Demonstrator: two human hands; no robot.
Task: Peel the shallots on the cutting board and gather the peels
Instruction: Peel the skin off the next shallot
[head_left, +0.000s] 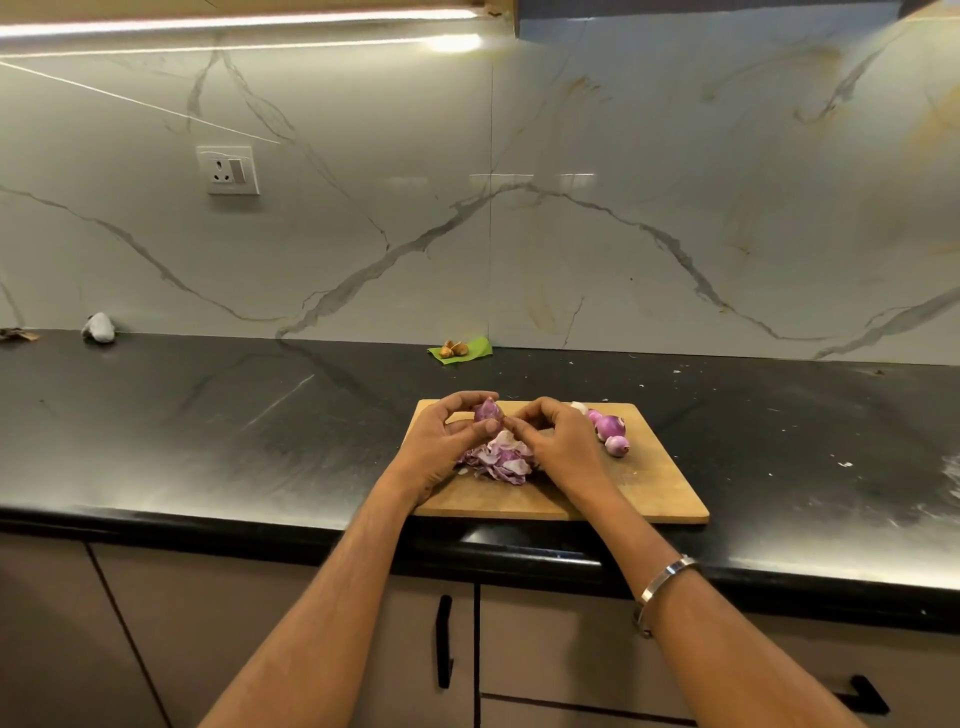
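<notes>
Above the wooden cutting board (649, 488), left hand (441, 447) gripping a purple shallot (488, 411), right hand (553, 441) pinching its skin at 3 o'clock, peel pile (498, 462) beneath

Veined marble wall (571, 156) behind black desk (208, 415); white socket (227, 170) at left, light strip (234, 23) overhead, brown cabinets (545, 639) below.

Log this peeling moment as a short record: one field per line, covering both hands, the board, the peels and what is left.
left hand: left hand holds a purple shallot above the board
right hand: right hand pinches at that shallot's skin
grip: fingers curled, both hands
surface: rectangular wooden cutting board on a black stone counter
peels: pile of pale purple skins on the board under the hands
other shallots: small group of purple shallots on the board, right of the hands
</notes>
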